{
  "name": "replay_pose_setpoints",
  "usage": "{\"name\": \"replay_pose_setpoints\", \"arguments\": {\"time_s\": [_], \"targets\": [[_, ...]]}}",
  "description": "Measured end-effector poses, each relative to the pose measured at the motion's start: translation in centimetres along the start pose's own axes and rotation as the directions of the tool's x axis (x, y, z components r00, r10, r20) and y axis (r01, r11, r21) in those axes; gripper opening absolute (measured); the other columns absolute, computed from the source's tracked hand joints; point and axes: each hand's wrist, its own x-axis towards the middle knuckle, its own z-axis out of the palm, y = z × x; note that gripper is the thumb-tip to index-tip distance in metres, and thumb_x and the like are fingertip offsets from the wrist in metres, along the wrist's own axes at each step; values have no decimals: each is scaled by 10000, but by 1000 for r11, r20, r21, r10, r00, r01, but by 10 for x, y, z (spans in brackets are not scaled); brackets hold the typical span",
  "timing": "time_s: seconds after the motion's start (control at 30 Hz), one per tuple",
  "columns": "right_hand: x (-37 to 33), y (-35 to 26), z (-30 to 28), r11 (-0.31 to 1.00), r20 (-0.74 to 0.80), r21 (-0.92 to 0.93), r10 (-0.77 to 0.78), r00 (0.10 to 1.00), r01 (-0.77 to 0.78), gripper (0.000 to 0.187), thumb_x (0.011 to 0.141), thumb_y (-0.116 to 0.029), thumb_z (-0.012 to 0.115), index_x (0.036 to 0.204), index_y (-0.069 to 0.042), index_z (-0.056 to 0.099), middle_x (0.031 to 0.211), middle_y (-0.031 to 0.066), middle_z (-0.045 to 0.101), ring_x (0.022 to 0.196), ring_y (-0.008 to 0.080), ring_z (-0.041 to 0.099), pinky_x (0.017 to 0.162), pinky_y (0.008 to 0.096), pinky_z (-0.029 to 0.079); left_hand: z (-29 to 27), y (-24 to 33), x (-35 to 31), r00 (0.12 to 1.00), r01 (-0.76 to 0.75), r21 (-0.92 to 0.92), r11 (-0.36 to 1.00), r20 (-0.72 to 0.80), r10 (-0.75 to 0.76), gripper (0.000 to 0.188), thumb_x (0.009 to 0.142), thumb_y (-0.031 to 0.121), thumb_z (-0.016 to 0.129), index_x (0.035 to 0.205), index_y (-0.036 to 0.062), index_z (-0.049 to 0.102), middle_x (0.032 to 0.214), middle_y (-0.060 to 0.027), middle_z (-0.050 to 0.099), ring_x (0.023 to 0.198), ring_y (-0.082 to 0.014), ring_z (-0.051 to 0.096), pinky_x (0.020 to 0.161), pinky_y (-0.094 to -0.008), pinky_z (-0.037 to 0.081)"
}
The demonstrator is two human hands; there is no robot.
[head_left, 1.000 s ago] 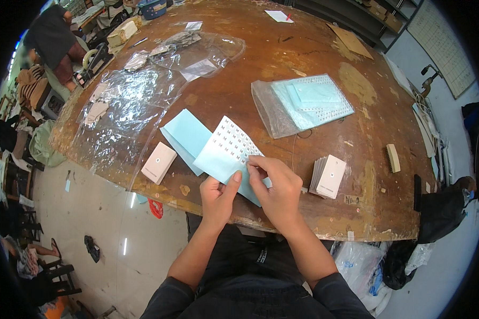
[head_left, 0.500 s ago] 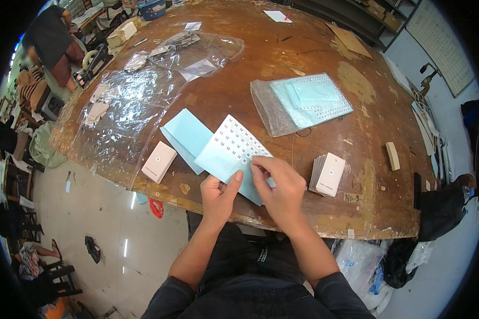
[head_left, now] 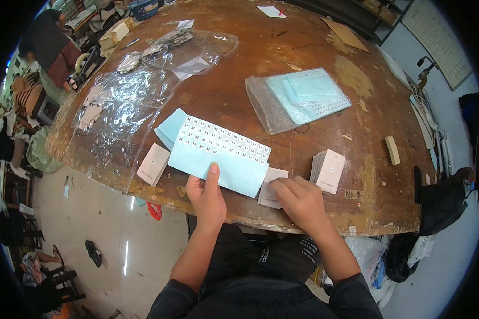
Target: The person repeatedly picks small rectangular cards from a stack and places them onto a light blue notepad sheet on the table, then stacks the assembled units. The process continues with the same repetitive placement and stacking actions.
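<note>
L hand (head_left: 207,195) thumb pins sticker sheet (head_left: 218,153); R hand (head_left: 298,199) fingers flat on card (head_left: 272,187).

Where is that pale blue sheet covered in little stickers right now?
In the head view, the sticker sheet lies near the table's front edge, left of centre, pinned by the left hand, between a small white card and the right hand.

Both forearms enter from the bottom edge, bare below dark sleeves pushed to the elbows. Left hand (head_left: 207,198) at lower centre: thumb stretched straight up-frame, pressing flat, other fingers curled under. Right hand (head_left: 299,201) just right of it, palm down, fingers bent toward the left, tips pressing down.
</note>
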Motion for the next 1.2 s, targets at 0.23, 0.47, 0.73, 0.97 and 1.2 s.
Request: {"name": "replay_pose_setpoints", "arguments": {"time_s": [0.23,0.47,0.73,0.97,1.2], "targets": [[-6,-11,-13,997,153,13,71,986,-74,356,805,-163,744,1128,-47,650,1107,115,692,756,279,709,622,358,571,-2,0,0,1000,5,61,998,24,-7,294,1017,77,570,1282,-47,568,1298,-114,612,1183,-172,589,1021,-340,475],[-5,-15,-16,948,264,-20,310,913,-316,506,854,-370,757,1234,-58,639,1427,180,521,776,315,712,654,385,584,-4,0,1,999,14,62,998,36,-17,293,1020,78,562,1284,-49,566,1302,-113,612,1180,-174,594,1019,-344,481],[-9,-11,-13,953,267,29,284,921,-303,504,863,-389,744,1256,-85,663,1381,189,505,770,310,708,658,377,590,0,2,0,999,20,12,1000,47,-21,259,1016,76,582,1241,-51,592,1234,-104,636,1109,-131,600,967,-294,490],[-8,-14,-15,939,275,79,303,912,-336,397,863,-327,752,1187,-100,714,1368,172,500,798,324,704,695,403,582,2,3,-1,999,23,14,1000,46,-24,255,1014,73,584,1238,-48,594,1234,-106,636,1112,-131,602,970,-293,490],[-16,-22,-25,932,135,136,317,939,-335,450,801,-296,816,1193,-98,722,1385,171,505,790,277,677,685,341,568,0,3,0,999,28,3,1000,42,-28,272,1006,64,595,1257,-39,579,1255,-104,627,1130,-141,599,980,-305,489]]}}
